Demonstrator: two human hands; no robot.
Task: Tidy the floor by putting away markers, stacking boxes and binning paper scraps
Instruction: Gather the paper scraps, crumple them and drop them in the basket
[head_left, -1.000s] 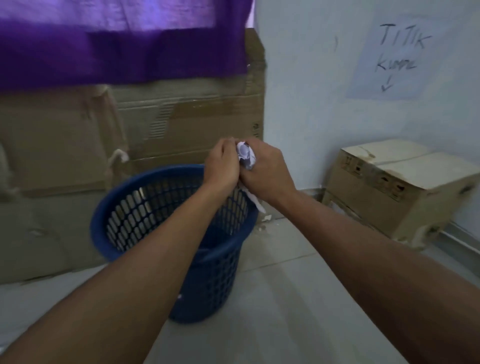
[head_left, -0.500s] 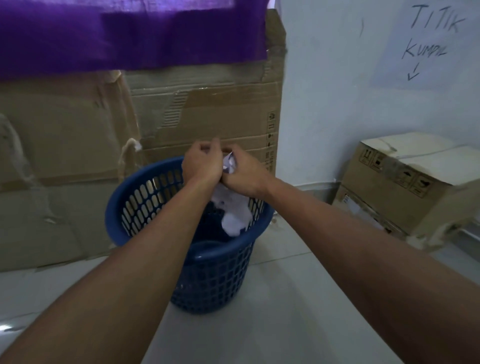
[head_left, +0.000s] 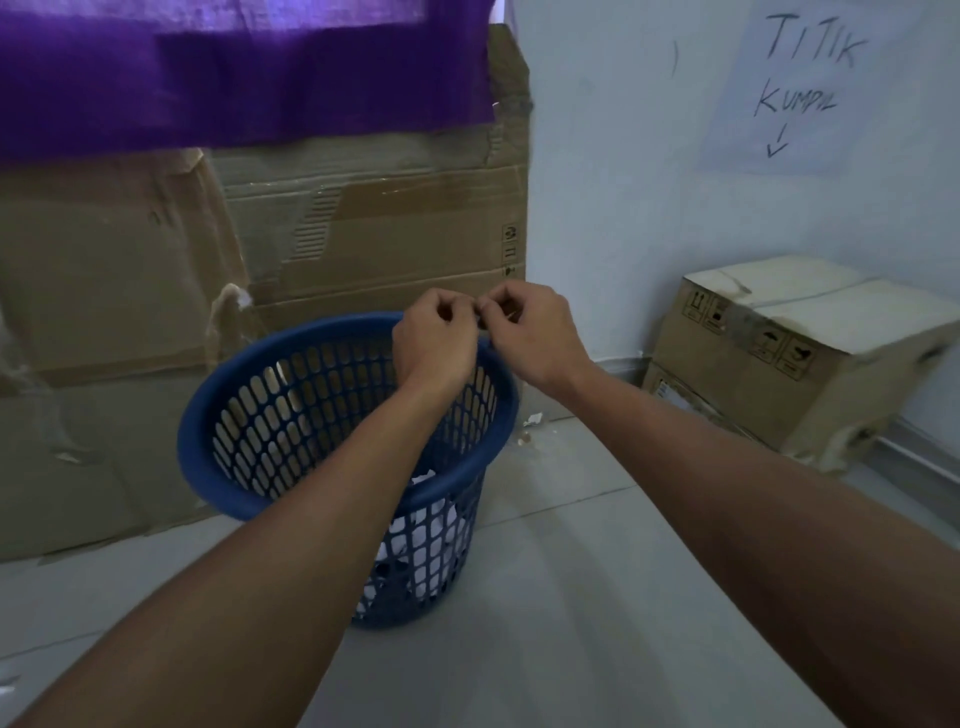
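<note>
A blue plastic mesh basket (head_left: 234, 470) stands on the floor in front of me. White crumpled paper (head_left: 415, 535) lies inside it, showing through the mesh near the bottom. My left hand (head_left: 434, 345) and my right hand (head_left: 535, 340) hover side by side over the basket's far rim, fingertips touching each other. Both have curled fingers and no paper shows in either. Two stacked cardboard boxes (head_left: 800, 358) sit against the wall at the right.
A large flattened cardboard sheet (head_left: 363, 234) leans on the wall behind the basket, under a purple cloth (head_left: 234, 78). Small paper scraps (head_left: 530, 426) lie on the tiles right of the basket. A handwritten paper sign (head_left: 795, 88) hangs on the wall.
The crumpled white paper held between both hands has dropped into the basket. The hands stay over the rim, now holding nothing visible.
</note>
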